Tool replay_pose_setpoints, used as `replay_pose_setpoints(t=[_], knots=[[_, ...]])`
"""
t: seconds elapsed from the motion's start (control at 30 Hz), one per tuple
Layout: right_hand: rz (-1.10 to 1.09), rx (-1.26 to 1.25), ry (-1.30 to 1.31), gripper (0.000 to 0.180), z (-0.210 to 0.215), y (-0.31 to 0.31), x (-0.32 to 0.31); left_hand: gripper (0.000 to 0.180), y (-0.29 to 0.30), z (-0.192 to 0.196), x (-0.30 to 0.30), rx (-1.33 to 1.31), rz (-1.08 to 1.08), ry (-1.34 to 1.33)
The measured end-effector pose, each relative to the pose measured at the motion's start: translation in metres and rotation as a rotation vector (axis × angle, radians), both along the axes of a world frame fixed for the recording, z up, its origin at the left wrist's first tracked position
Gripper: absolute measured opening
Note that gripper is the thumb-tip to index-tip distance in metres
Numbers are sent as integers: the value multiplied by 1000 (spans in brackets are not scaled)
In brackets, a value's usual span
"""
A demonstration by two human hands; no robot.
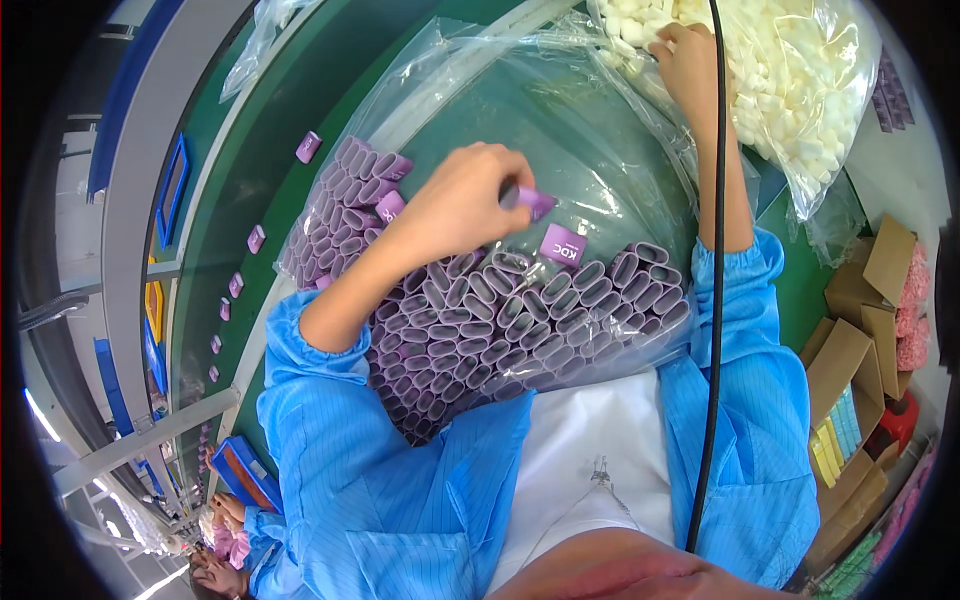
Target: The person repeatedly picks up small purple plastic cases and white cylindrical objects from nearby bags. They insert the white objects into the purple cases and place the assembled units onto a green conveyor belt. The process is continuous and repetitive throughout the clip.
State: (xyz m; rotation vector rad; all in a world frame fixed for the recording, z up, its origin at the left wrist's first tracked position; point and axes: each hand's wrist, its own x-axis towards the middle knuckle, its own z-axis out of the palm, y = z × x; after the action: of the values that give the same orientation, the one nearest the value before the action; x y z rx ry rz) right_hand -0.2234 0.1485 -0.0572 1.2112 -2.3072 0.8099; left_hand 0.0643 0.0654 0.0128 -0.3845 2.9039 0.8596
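My left hand (468, 200) is closed on a small purple plastic shell (536, 203), blurred, above a clear plastic bag (600, 120). Beneath it, many hollow oval purple shells (480, 330) stand packed in rows with their openings up. One purple shell (563, 244) lies on its side on top of the rows, its printed face showing. At the upper right my right hand (690, 65) is at the edge of a clear bag of small cream-white pieces (790, 80). Its fingers are bent together at the pieces; what they hold, if anything, is too small to make out.
A green conveyor belt (230, 190) with spaced purple shells curves along the left. A black cable (716, 300) hangs before my right arm. Cardboard boxes (850, 380) stand at the right. A co-worker (250, 550) sits at the lower left by a blue tray (245, 472).
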Motion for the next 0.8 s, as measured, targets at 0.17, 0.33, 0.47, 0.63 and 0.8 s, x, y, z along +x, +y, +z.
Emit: replay_pose_setpoints(t=[0.17, 0.33, 0.47, 0.63, 0.8], knots=[[541, -330, -595, 22, 36, -5, 62, 22, -27, -17, -20, 664, 420, 437], [768, -282, -907, 18, 26, -9, 79, 25, -39, -32, -32, 814, 391, 631], [827, -357, -1046, 16, 26, -11, 85, 25, -38, -32, -31, 740, 347, 696], [938, -499, -999, 13, 26, -9, 91, 23, -33, -29, -30, 763, 388, 693], [844, -380, -731, 13, 25, -8, 93, 22, -30, -28, -29, 711, 343, 694]])
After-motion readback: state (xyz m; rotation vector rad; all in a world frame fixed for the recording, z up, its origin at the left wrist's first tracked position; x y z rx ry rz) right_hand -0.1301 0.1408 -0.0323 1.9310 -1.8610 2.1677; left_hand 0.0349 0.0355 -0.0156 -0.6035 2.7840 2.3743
